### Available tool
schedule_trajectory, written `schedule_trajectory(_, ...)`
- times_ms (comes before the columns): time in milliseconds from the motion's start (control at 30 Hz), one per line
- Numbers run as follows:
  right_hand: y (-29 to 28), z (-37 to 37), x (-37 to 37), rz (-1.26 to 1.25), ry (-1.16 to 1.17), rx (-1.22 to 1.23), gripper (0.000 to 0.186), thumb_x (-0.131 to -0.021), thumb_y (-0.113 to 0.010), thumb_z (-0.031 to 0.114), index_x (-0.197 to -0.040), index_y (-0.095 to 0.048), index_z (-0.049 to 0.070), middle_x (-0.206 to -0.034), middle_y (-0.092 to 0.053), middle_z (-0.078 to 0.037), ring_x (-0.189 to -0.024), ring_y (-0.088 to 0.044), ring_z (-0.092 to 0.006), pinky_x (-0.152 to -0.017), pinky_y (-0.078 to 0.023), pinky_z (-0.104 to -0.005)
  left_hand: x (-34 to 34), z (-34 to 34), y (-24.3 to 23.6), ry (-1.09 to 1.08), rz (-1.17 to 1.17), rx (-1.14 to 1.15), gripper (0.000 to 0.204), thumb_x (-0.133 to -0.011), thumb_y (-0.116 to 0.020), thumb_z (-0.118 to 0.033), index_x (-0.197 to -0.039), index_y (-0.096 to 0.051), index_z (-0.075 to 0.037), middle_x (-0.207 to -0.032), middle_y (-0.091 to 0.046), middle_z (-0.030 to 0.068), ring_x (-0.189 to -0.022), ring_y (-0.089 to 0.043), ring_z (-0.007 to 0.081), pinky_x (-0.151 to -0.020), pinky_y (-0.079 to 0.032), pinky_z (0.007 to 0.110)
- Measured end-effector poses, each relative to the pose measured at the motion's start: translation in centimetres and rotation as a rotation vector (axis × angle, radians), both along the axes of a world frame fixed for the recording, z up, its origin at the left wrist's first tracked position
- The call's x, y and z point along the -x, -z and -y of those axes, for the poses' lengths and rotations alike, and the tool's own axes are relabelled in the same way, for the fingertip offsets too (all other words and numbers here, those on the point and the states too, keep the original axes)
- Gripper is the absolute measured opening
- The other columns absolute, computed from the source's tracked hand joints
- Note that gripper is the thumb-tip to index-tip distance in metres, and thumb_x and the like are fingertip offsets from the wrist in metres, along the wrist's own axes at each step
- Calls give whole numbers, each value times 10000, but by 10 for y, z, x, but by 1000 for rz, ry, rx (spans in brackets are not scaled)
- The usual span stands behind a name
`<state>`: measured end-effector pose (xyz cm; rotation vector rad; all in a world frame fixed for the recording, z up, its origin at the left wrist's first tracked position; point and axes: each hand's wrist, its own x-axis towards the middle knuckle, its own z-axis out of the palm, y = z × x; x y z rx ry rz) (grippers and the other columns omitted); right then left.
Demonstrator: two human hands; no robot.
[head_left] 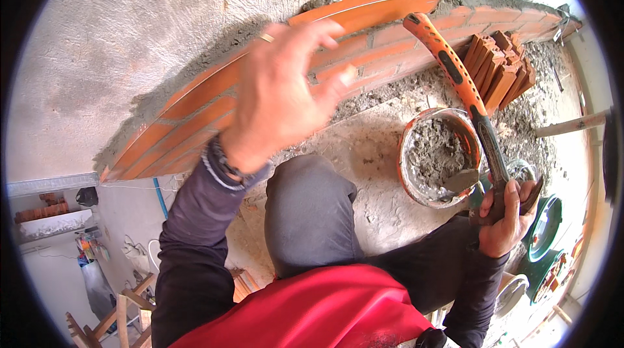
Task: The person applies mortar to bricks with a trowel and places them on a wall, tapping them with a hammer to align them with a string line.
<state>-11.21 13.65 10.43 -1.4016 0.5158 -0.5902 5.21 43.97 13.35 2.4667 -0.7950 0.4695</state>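
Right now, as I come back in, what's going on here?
The person's right hand grips the black end of an orange-and-black tool, apparently a hammer. The left hand, open and blurred, shows nothing in its grasp; behind it in view runs a low brick wall. A bucket holds grey mortar, with a trowel blade at its near side. Stacked bricks stand beside the wall.

- Orange-and-black curved tool handle (pixel 467 96) is seen finished in perforated plastic or rubber.
- Rough, damp-looking grey mortar (pixel 439 143) is shown lumpy; the round orange bucket's rim (pixel 403 158) is smeared.
- Smooth orange clay brick (pixel 370 11) is set off by coarse grey plaster wall (pixel 162 29).
- Red cloth shirt (pixel 312 309) is lightly creased.
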Motion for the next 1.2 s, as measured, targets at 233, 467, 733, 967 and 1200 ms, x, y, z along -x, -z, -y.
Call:
schedule_trajectory(233,7,17,9,60,-7,9,191,-940,-607,45,-973,-423,82,-850,-655,-175,-475,-530,-150,-392,-393,-234,-11,83,52,164,-859,684,680,-921,-705,-237,-1450,-375,35,-1414,-524,194,-1228,-541,249,-1015,-464,369)
schedule_trajectory(467,5,17,1,61,23,-35,184,-931,-613,45,-962,-438,91,-749,-583,-101,-482,-546,-166,-406,-414,-251,-53,126,58,4,-887,978,737,-877,-673,-226,-1457,-339,81,-1494,-426,248,-1254,-541,291,-1057,-431,363)
schedule_trajectory(733,6,12,-15,30,21,-45,194,-931,-626,47,-1012,-454,88,-762,-569,-67,-491,-555,-172,-421,-437,-286,-59,124,54,-8,-938,1019,654,-938,-631,-154,-1454,-325,106,-1479,-427,251,-1323,-479,274,-1098,-388,368)
schedule_trajectory(967,11,17,-4,80,65,-6,207,-926,-612,49,-954,-416,108,-718,-577,-110,-447,-503,-159,-387,-384,-237,-52,126,54,42,-822,1148,603,-949,-645,-170,-1423,-384,95,-1358,-549,207,-1209,-553,200,-985,-466,307)
schedule_trajectory(1200,15,28,1,79,104,-17,207,-932,-609,93,-990,-411,107,-788,-645,-185,-460,-511,-157,-387,-388,-248,-60,133,43,167,-776,1188,458,-949,-653,-193,-1330,-537,33,-1241,-639,122,-1069,-599,124,-845,-483,268)
